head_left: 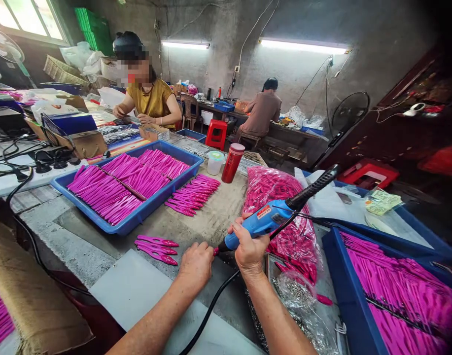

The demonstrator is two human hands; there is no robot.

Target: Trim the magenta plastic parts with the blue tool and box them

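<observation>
My right hand [250, 246] is wrapped around a blue electric screwdriver [260, 220] with a black cable, tilted so its black tip points down and left. That tip meets a small pink end sticking out of my left hand [196, 264]. My left hand is closed on a pink plastic piece, mostly hidden by the fingers. Left of it lie several pink handle pieces [157, 249] with darker pink ends. Farther back is a larger row of the same pieces [192, 194].
A blue tray [117, 229] of pink handles stands at left, another blue bin [344, 276] at right. A bag of dark pink parts [277, 187], a bag of small metal parts [299, 296], a red bottle [233, 162] and a plastic cup [215, 162] surround the workspace. Two people sit beyond.
</observation>
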